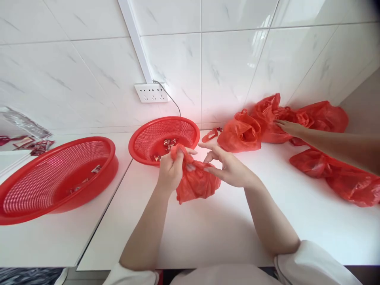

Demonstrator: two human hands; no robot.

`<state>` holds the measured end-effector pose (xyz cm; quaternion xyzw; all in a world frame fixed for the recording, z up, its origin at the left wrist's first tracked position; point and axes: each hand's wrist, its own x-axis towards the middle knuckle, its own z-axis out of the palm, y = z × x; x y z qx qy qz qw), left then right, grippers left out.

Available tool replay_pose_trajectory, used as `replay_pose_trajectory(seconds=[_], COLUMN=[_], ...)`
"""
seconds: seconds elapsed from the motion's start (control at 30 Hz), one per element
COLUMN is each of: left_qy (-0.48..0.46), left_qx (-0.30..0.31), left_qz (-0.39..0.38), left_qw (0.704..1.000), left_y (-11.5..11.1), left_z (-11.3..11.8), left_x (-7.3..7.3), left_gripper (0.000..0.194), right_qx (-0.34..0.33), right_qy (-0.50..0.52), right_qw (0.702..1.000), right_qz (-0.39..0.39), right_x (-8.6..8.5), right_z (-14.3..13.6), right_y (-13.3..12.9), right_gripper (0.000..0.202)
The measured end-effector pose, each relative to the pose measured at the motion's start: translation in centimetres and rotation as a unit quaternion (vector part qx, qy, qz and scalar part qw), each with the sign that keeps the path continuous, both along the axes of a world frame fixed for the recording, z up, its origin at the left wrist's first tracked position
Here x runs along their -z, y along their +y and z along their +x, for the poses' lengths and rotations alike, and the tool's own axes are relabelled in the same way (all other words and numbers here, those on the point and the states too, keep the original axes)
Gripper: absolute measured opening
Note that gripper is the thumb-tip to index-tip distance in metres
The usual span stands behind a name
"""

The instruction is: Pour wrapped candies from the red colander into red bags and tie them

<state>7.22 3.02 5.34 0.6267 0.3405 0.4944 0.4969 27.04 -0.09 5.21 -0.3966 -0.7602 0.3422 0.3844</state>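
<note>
My left hand (172,170) is closed on the gathered top of a red plastic bag (200,185) above the white table (208,233). At the bag's right side, my right hand (227,166) has its fingers apart, with the fingertips beside the bag's top; whether they touch it is hard to tell. Just behind my hands sits a round red basket (145,140) with several small wrapped packets (169,143) in it.
Another person's hand (286,126) reaches from the right onto red bags (268,118) by the wall. More red bags (350,178) lie at the right. At the left stands a larger red basket (101,174). A socket panel (152,93) is on the wall.
</note>
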Motion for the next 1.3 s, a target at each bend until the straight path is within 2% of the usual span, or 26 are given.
replay_pose_trajectory(seconds=[0.07, 0.17, 0.2, 0.3, 0.37, 0.47, 0.6, 0.73, 0.8, 0.87, 1.07, 1.17, 1.3], left_qy=[-0.018, -0.072, -0.086, -0.093, -0.076, -0.056, -0.078, -0.081, -0.06, -0.042, -0.062, -0.03, 0.018], left_qx=[-0.043, -0.008, 0.013, 0.074, 0.105, 0.133, 0.165, 0.189, 0.173, 0.16, 0.114, 0.126, 0.123], left_qz=[0.053, 0.057, 0.048, 0.016, 0.001, -0.017, -0.058, -0.036, -0.008, 0.0, -0.045, -0.089, -0.1], left_qw=[0.998, 0.996, 0.995, 0.993, 0.992, 0.989, 0.982, 0.978, 0.983, 0.986, 0.99, 0.988, 0.987], left_y=[-0.1, 0.0, 0.0, 0.3, 0.5, 0.5, 0.5, 0.7, 0.9, 1.0, 1.5, 1.8, 1.9], left_z=[0.1, 0.5, 0.6, 0.8, 0.9, 1.0, 0.7, -0.3, -1.0, -1.8, -3.9, -4.2, -4.6], left_x=[0.1, 0.3, 0.3, 0.6, 0.6, 0.6, 0.3, -0.2, -0.6, -1.1, -2.0, -1.9, -2.0], left_gripper=[0.03, 0.028, 0.029, 0.029, 0.027, 0.025, 0.032, 0.038, 0.041, 0.043, 0.042, 0.035, 0.021], right_qx=[-0.014, -0.054, -0.068, -0.08, -0.065, -0.037, -0.007, -0.007, 0.006, 0.028, 0.138, 0.169, 0.176], right_qy=[-0.004, 0.015, 0.033, 0.122, 0.196, 0.263, 0.283, 0.37, 0.389, 0.383, 0.373, 0.361, 0.309], right_qw=[1.0, 0.995, 0.992, 0.983, 0.975, 0.96, 0.949, 0.909, 0.901, 0.908, 0.912, 0.913, 0.933], right_qz=[-0.017, -0.086, -0.106, -0.109, -0.087, -0.09, -0.138, -0.192, -0.19, -0.17, -0.105, -0.083, -0.052], right_x=[0.1, 0.2, 0.3, 0.3, 0.3, 0.3, 0.4, 0.3, 0.1, -0.2, -1.0, -0.9, -0.9], right_z=[-0.1, -0.2, -0.2, -0.3, -0.4, -0.5, -0.5, -0.5, -0.1, 0.9, 4.8, 5.5, 5.5], right_y=[0.0, 0.1, 0.2, 0.7, 1.1, 1.4, 1.4, 1.7, 1.7, 1.7, 1.0, 0.7, 0.3], right_gripper=[0.07, 0.077, 0.073, 0.033, 0.02, 0.019, 0.025, 0.033, 0.034, 0.032, 0.025, 0.019, 0.011])
